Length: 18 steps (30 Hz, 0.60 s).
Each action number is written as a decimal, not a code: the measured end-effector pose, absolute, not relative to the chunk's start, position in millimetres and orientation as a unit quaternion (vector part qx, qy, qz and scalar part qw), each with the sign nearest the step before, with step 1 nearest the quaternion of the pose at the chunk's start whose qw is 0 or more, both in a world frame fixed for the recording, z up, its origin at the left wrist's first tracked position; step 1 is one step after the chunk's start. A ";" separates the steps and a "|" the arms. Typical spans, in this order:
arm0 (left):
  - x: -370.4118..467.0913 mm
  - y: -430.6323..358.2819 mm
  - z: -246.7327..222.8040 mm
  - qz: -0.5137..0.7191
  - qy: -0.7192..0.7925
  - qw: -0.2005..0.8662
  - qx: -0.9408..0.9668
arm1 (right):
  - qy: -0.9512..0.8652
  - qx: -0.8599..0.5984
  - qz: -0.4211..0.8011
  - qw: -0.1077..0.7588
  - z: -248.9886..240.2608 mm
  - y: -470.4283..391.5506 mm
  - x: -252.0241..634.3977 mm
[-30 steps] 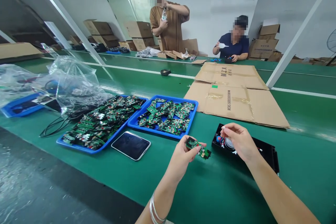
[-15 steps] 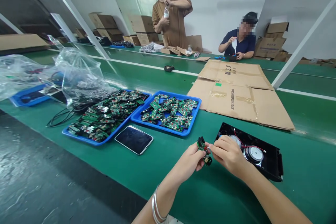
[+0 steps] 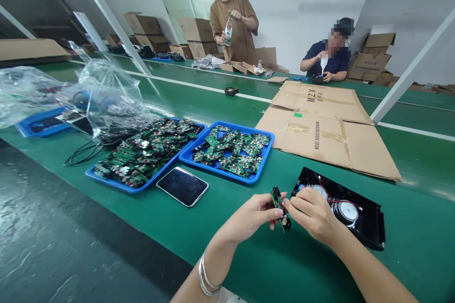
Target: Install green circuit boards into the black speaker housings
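Head view: at five o'clock, the left hand pinches a circuit board above the counter; the right hand bunches its fingertips against it, any grip hidden. From the board, a black speaker case lies at three, a blue tray at ten, flattened cardboard at one.

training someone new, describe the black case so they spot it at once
On the green table, find the flattened cardboard. Nearer than that, partly behind the right hand, lies the black case, set apart by two round silvery speakers.
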State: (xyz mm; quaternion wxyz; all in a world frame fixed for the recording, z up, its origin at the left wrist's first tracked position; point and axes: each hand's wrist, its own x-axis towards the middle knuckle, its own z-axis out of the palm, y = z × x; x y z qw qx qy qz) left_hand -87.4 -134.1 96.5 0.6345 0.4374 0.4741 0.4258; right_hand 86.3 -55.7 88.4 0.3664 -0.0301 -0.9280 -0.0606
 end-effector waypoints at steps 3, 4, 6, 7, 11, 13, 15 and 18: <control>-87.8 -134.3 98.3 0.439 0.475 0.626 0.436 | -0.920 -0.021 -0.080 0.382 89.9 -57.1 85.3; -87.4 -135.3 99.9 0.436 0.480 0.619 0.443 | -0.918 -0.018 -0.088 0.387 89.9 -58.0 85.0; -86.4 -138.9 104.4 0.420 0.493 0.599 0.471 | -0.911 -0.013 -0.096 0.401 88.9 -60.5 84.7; -85.9 -141.0 107.0 0.409 0.503 0.584 0.489 | -0.907 -0.011 -0.096 0.409 87.9 -61.8 84.6; -83.6 -147.9 114.9 0.378 0.550 0.493 0.559 | -0.893 -0.013 -0.103 0.438 82.1 -66.7 83.9; -83.0 -148.7 116.1 0.373 0.556 0.471 0.575 | -0.887 -0.020 -0.105 0.449 79.8 -68.1 82.7; -83.3 -148.1 115.7 0.368 0.550 0.478 0.578 | -0.884 -0.026 -0.099 0.456 78.3 -68.9 81.1; -85.2 -146.6 112.9 0.365 0.540 0.497 0.573 | -0.885 -0.031 -0.086 0.457 76.2 -69.8 78.5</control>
